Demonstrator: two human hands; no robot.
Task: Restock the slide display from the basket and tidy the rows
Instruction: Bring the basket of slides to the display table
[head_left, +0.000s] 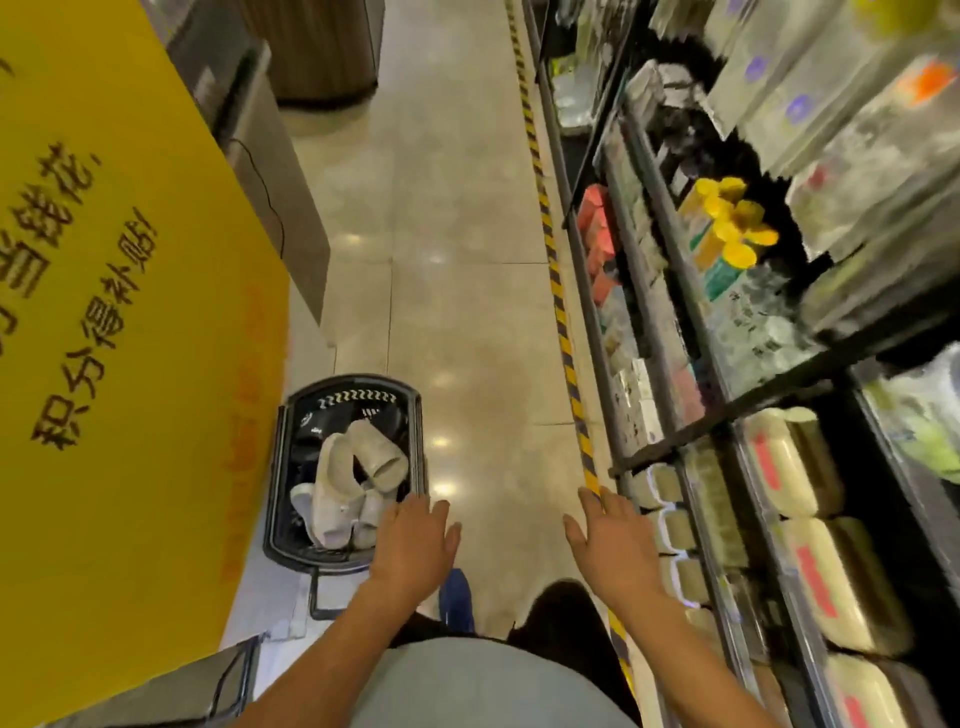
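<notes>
A black shopping basket (284, 467) stands on the floor at lower left, with several pale grey and white slides (347, 478) piled inside. My left hand (413, 545) hovers with fingers spread just right of the basket's near right rim, holding nothing. My right hand (613, 545) is spread flat above the floor beside the shelf's bottom edge, also empty. The shelving unit (670, 332) runs along the right; its lowest tier holds rows of cream-coloured packed goods (779, 462). The view is motion-blurred.
A large yellow sign (114, 291) fills the left side. A yellow-and-black striped tape (563, 338) runs along the floor by the shelf base. The tiled aisle (457, 260) stretches ahead. A blue shoe (456, 597) shows below my hands.
</notes>
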